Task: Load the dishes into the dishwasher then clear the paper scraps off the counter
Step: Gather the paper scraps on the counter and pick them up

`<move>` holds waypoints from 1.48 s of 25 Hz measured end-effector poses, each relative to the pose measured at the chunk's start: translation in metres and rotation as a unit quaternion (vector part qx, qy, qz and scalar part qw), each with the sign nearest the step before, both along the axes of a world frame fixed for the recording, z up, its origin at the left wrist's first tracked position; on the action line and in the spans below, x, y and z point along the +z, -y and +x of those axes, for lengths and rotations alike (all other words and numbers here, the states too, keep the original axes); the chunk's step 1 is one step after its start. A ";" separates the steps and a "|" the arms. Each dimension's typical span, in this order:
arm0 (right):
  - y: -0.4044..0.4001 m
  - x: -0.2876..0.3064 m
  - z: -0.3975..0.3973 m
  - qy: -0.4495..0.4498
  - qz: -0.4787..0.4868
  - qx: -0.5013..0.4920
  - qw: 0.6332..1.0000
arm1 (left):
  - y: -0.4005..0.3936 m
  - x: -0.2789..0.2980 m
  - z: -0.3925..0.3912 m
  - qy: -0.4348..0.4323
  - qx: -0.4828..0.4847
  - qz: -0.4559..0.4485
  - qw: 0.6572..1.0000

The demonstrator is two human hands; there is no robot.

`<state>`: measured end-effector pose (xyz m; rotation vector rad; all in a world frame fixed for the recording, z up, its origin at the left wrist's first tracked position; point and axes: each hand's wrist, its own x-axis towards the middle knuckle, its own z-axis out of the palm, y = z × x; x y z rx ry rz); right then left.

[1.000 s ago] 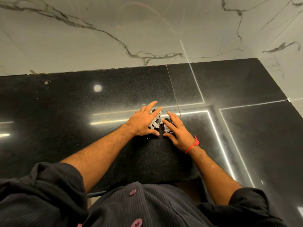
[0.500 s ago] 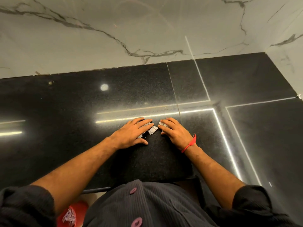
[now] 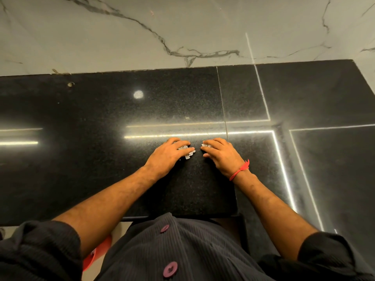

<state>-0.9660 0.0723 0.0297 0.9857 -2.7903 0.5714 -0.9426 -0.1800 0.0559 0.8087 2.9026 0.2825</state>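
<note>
Your left hand (image 3: pixel 168 157) lies on the black granite counter (image 3: pixel 91 159), fingers curled over white paper scraps (image 3: pixel 187 151) at its two o'clock; your right hand (image 3: pixel 222 156) sits just beside, at three o'clock, fingers curled onto more scraps (image 3: pixel 206 146), a red thread (image 3: pixel 240 169) round its wrist

You get warm, dim light from overhead: bright strip reflections and one round glare spot streak the glossy black surface (image 3: pixel 85 110). Wide-angle distortion bends the edges. Focus is sharp, with soft shadows under your forearms.
</note>
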 end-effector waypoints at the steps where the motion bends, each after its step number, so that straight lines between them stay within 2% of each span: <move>1: -0.004 0.004 0.003 0.013 0.038 -0.003 0.999 | -0.001 0.001 -0.003 -0.002 -0.004 0.002 1.000; 3: -0.012 0.009 0.011 0.036 0.084 -0.007 0.996 | -0.001 0.005 -0.009 -0.009 -0.025 -0.002 1.000; 5: -0.015 0.009 0.013 0.056 0.080 -0.003 0.995 | 0.002 0.011 -0.010 -0.001 -0.028 -0.014 1.000; 9: -0.011 0.015 0.006 0.106 0.050 0.012 0.993 | 0.017 0.026 0.001 0.069 0.040 -0.013 0.997; 12: -0.019 0.030 0.006 0.188 0.021 -0.039 0.981 | 0.026 0.030 0.010 0.173 0.124 0.042 0.976; 15: -0.027 0.040 0.003 0.277 0.027 -0.104 0.955 | 0.020 0.024 0.015 0.212 0.164 0.105 0.958; 17: -0.024 0.042 0.003 0.303 0.019 -0.093 0.948 | 0.013 0.023 0.013 0.220 0.160 0.137 0.952; 19: -0.022 0.041 0.002 0.310 0.006 -0.076 0.948 | 0.015 0.029 0.012 0.200 0.169 0.148 0.954; 21: -0.026 0.040 0.001 0.315 -0.013 -0.092 0.945 | 0.030 0.035 0.018 0.189 0.202 0.114 0.954; 23: -0.030 0.039 0.001 0.328 -0.024 -0.113 0.938 | 0.042 0.036 0.029 0.233 0.230 0.103 0.939; 25: -0.026 0.038 0.002 0.336 -0.017 -0.104 0.936 | 0.041 0.032 0.038 0.250 0.224 0.123 0.934; 28: -0.013 0.039 0.001 0.335 -0.032 -0.081 0.938 | 0.020 0.024 0.036 0.214 0.220 0.187 0.933; 30: -0.011 0.039 0.001 0.329 -0.041 -0.076 0.940 | 0.009 0.024 0.032 0.207 0.231 0.196 0.930; 34: -0.021 0.038 -0.005 0.311 0.026 -0.082 0.947 | 0.001 0.030 0.023 0.203 0.197 0.110 0.953; 37: -0.013 0.039 -0.012 0.285 0.090 -0.022 0.954 | -0.009 0.038 0.006 0.208 0.137 0.069 0.966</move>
